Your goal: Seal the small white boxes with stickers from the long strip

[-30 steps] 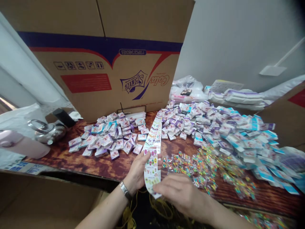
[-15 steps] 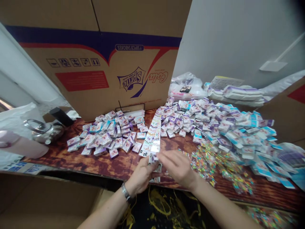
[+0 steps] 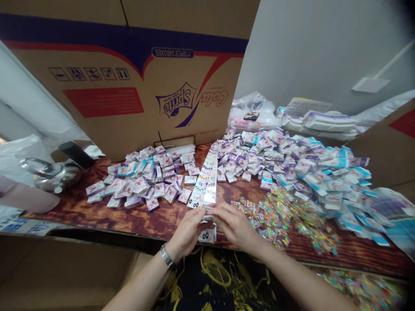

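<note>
A long white sticker strip point(image 3: 206, 179) with rows of colourful pictures runs from mid-table toward me. My left hand point(image 3: 187, 232), with a watch on its wrist, pinches the strip's near end, and a folded part of the strip point(image 3: 208, 235) hangs below the fingers. My right hand point(image 3: 235, 226) pinches the same strip from the right, fingertips meeting the left hand's. A pile of small purple-and-white boxes point(image 3: 145, 181) lies left of the strip. Small clear packets of colourful beads point(image 3: 279, 214) are scattered just right of my right hand.
A big upside-down cardboard carton point(image 3: 129, 77) stands at the back of the brown table point(image 3: 97, 211). A larger heap of small boxes point(image 3: 292, 166) fills the right side. A metal kettle point(image 3: 52, 175) sits far left. Plastic bags point(image 3: 253, 114) lie at the back.
My right hand rose from below the strip's hanging end to meet my left hand at the table edge. The hanging end is now folded up short between both hands.
</note>
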Motion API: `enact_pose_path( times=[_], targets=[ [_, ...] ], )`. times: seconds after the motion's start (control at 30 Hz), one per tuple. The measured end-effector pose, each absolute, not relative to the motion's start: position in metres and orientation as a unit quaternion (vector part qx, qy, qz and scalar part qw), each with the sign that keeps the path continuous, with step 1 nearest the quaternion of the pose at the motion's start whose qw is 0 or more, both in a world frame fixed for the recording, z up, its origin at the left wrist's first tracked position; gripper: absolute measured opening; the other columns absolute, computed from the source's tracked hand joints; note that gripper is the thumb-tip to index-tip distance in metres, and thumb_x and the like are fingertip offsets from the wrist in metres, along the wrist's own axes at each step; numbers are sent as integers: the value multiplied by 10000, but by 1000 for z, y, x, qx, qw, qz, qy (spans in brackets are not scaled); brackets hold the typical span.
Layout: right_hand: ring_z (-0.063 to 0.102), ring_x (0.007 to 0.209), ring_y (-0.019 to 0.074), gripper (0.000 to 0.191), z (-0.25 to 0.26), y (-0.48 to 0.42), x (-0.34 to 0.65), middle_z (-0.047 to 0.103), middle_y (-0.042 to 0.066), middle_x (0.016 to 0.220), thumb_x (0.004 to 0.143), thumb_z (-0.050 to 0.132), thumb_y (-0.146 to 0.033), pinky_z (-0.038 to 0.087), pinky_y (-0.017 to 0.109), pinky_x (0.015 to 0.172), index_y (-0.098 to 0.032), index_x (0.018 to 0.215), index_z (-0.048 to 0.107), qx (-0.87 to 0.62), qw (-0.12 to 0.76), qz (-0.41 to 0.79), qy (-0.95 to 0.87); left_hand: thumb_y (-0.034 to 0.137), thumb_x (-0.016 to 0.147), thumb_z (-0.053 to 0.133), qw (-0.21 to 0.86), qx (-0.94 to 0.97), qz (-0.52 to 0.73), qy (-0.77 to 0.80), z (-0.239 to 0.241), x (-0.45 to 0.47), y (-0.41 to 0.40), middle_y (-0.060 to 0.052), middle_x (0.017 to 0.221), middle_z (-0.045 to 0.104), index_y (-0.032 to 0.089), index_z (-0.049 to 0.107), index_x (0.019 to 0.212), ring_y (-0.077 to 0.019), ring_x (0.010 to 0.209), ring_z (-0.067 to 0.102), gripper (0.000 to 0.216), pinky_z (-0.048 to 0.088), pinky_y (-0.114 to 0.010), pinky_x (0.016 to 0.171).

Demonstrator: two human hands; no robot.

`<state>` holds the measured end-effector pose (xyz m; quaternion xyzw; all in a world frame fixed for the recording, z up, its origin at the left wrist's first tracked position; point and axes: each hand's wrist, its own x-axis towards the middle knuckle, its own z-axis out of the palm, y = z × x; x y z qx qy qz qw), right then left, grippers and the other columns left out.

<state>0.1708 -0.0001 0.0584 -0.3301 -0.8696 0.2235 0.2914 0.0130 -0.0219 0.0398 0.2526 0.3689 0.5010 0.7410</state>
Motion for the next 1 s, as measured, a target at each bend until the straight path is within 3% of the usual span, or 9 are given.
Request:
enact_pose_path(
  times=[0.17,0.33,0.5,0.6,0.7,0.83,0.9,1.0],
  targets=[
    [562,854,162,130,58,2,171,585,33,915,882,522,-236,466,284,745,-216,1004,563,-397,316,326,-798,451,827,550,726,333,475,371,40,7,-26,-58,794,618,113,668,888,-152,726,539,363,454,-274,678],
    [549,892,178,147,53,0,170,577,36,949,873,539,-259,446,301,762,-221,1013,562,-425,302,322,-790,363,767,644,634,457,424,458,36,1,-28,-23,809,647,158,626,1055,-157,727,581,354,467,-262,684],
    [572,763,149,225,43,-12,167,611,7,848,879,534,-274,447,265,700,-229,1099,537,-432,302,350,-774,359,759,634,544,504,434,512,19,-2,-32,-21,767,658,173,606,1033,-162,682,606,332,487,-261,641],
    [569,847,170,220,35,-18,169,618,34,908,889,511,-256,445,281,745,-223,1103,549,-431,300,323,-788,328,774,614,471,561,427,530,8,0,-32,0,694,630,193,585,975,-148,616,591,245,476,-246,595],
    [566,863,164,184,31,-8,182,621,41,919,905,484,-260,446,272,740,-213,1056,576,-399,284,323,-810,298,819,563,440,610,394,528,6,7,-30,3,719,634,209,510,1057,-147,621,602,260,479,-247,592],
    [558,849,160,193,32,38,216,608,42,887,930,426,-269,432,283,750,-201,951,605,-441,260,289,-809,281,872,491,366,656,391,532,17,12,-19,-69,970,648,203,422,1188,-172,828,636,332,519,-293,715],
    [555,891,176,191,30,63,231,612,61,924,921,428,-248,416,297,780,-171,963,597,-479,199,265,-812,270,881,475,273,708,385,525,19,8,-12,-101,1057,625,183,445,1187,-205,972,601,319,502,-354,829],
    [581,753,153,165,17,83,240,648,32,834,887,473,-233,412,249,678,-168,897,625,-466,127,291,-826,268,883,464,116,803,306,498,9,0,0,-145,1150,584,136,510,1162,-293,1172,468,312,410,-476,960]
  ],
)
